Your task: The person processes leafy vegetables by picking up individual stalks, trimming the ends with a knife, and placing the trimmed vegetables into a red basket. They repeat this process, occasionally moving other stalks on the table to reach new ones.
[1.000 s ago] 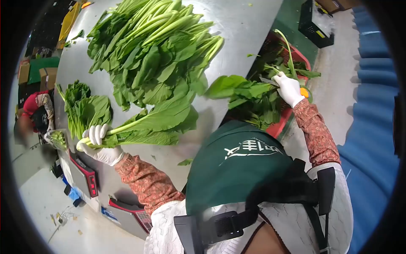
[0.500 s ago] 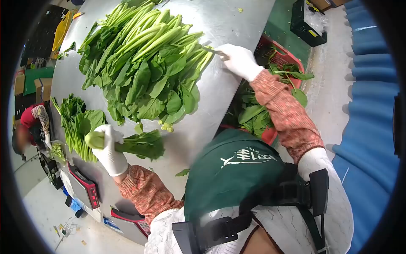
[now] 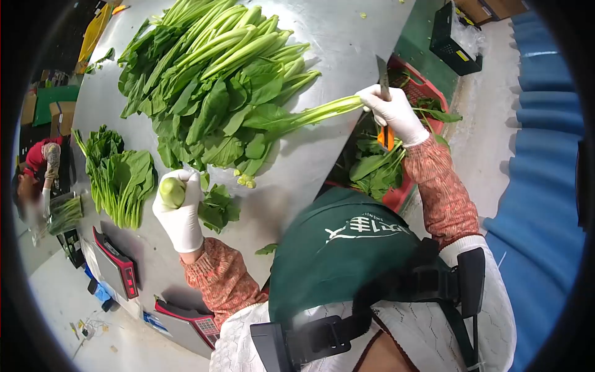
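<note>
My left hand [image 3: 180, 217], in a white glove, is wrapped round a leafy green vegetable. Its thick pale stem end [image 3: 172, 193] faces up at me, and its leaves [image 3: 219, 208] hang out on the right. Out at the right table edge, my gloved right hand [image 3: 398, 116] grips a knife [image 3: 384, 80], blade pointing away and orange handle below the palm. Its fingertips also pinch the ends of some pale stalks [image 3: 328, 110], whose leaves still lie against the large pile of greens [image 3: 211, 105]. A smaller bunch of greens [image 3: 124, 183] rests left of my left hand.
A red crate [image 3: 427, 80] with loose leaves stands below the metal table's [image 3: 353, 31] right edge. Two red-edged scales [image 3: 118, 263] sit at the lower left. Another person [image 3: 46, 158] handles a bag of greens [image 3: 64, 214] at far left. A black crate [image 3: 455, 40] stands upper right.
My right hand has moved right, drawing stalks out from the pile, and the knife blade has swung to point away. My left hand has shifted slightly right, turning its stem end up.
</note>
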